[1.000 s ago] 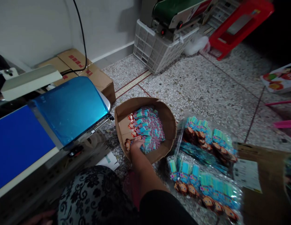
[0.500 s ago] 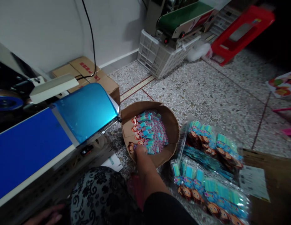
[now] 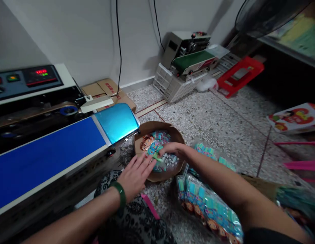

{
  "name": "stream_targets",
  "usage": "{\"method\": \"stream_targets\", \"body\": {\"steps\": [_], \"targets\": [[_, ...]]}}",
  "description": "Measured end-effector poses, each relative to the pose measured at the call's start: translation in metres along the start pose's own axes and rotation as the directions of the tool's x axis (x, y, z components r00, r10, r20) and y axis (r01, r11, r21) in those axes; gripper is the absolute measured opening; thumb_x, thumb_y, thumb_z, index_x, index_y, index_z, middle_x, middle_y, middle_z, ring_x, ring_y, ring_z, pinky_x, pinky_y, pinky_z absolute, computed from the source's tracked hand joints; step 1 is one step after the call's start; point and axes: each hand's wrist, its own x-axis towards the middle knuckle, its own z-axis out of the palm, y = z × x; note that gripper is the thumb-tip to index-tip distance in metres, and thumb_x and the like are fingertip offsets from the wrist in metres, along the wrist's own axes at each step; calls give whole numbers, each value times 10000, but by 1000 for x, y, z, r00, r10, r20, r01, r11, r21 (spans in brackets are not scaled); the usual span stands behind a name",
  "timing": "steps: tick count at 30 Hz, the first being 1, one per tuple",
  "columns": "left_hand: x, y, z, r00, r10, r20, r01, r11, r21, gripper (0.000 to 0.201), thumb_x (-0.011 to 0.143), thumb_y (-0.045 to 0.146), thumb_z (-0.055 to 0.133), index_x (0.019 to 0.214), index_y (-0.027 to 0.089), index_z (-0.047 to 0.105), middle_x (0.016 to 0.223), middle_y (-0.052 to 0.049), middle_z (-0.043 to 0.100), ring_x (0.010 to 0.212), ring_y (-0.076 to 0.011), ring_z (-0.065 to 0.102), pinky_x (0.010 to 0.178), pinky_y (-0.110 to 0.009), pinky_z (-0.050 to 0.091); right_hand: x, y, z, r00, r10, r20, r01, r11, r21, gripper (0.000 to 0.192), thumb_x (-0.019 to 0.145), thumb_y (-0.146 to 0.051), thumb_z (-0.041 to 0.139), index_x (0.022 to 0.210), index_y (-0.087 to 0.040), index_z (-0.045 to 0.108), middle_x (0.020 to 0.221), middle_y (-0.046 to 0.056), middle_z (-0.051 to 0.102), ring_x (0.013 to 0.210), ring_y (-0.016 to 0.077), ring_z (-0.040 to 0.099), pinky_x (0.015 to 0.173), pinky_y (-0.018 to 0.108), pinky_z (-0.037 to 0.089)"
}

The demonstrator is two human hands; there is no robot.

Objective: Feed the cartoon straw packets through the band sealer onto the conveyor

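A round brown cardboard container [image 3: 170,127] on the floor holds many small plastic packets with cartoon-girl tops and turquoise bodies. Over its right side, my right hand [image 3: 171,149] is curled round the lower end of a small stack of cartoon packets [image 3: 151,144]. My left hand [image 3: 135,174], with a green bangle [image 3: 120,191] on its wrist, reaches to the container's near edge. Its fingers are stretched out beside the stack's lower edge; whether they touch it I cannot tell. My right fingertips are partly hidden.
A sealing machine with a blue conveyor belt [image 3: 50,159] and shiny blue end plate [image 3: 118,122] stands at left. Bagged cartoon packets [image 3: 208,206] lie at right. Further back are a white crate [image 3: 167,84], a green-belt machine [image 3: 193,61] and a red stool [image 3: 240,76].
My left hand has come up from the lower left to the container. My right hand has lifted a small stack of packets there, and the view has shifted.
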Motion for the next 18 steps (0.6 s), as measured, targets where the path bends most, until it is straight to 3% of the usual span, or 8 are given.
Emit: {"method": "stream_targets", "body": {"steps": [2,4,7,9,12,15,17,18], "targets": [[21,1,4,998,-1,-66,4,999,48,912,645,363,679,1376,216,154,1444,-110,209,1312,-336,82,1026,-557,127,-35,-20,7,989,-66,136,47,989,138,230,594,-146,638,823,-159,643,752,-6,678,693,158,628,702,288,481],[27,-5,0,981,5,-195,-1,1000,19,828,669,330,659,1363,242,216,1432,-114,243,1307,-355,95,1014,-589,77,-65,-41,24,966,-157,203,108,966,235,222,551,-153,661,773,-153,650,705,-8,675,643,157,623,673,297,482],[14,-19,-19,930,-19,-368,-42,986,-159,660,729,208,568,1335,223,307,1348,-119,406,1261,-315,288,1025,-514,167,-95,-72,51,956,-251,150,202,937,284,156,537,-217,693,668,-142,652,609,9,658,580,171,612,614,320,482],[-3,-27,-38,903,-96,-420,-59,938,-342,662,714,181,563,1330,202,322,1302,-117,466,1188,-280,415,1000,-431,274,-107,-92,65,951,-295,96,253,916,312,184,566,-302,693,641,-139,652,573,24,652,553,175,605,575,320,478],[-30,-32,-67,850,-301,-432,-32,791,-612,683,624,186,657,1268,213,432,1223,-99,546,1089,-268,511,954,-369,354,-113,-122,78,933,-337,123,294,915,277,379,657,-514,586,674,-142,655,572,37,653,522,155,590,528,283,464],[-56,-35,-88,773,-521,-363,-2,569,-823,535,573,189,709,1095,187,592,1037,-91,656,937,-266,591,884,-370,417,-108,-153,90,920,-337,198,308,937,164,588,705,-669,398,614,-134,626,493,48,606,494,159,570,473,259,439],[-71,-39,-98,706,-630,-324,-27,434,-901,428,584,210,711,1001,155,629,958,-92,679,871,-259,611,846,-378,442,-102,-171,102,905,-407,123,402,913,65,633,719,-687,338,514,-139,578,409,48,537,442,157,529,430,253,409],[-78,-43,-103,669,-670,-322,-48,393,-918,390,596,224,706,971,145,635,945,-94,681,861,-257,615,838,-382,447,-98,-179,110,869,-493,33,493,870,17,628,730,-679,326,486,-147,554,387,38,503,422,147,504,420,249,395]]}}
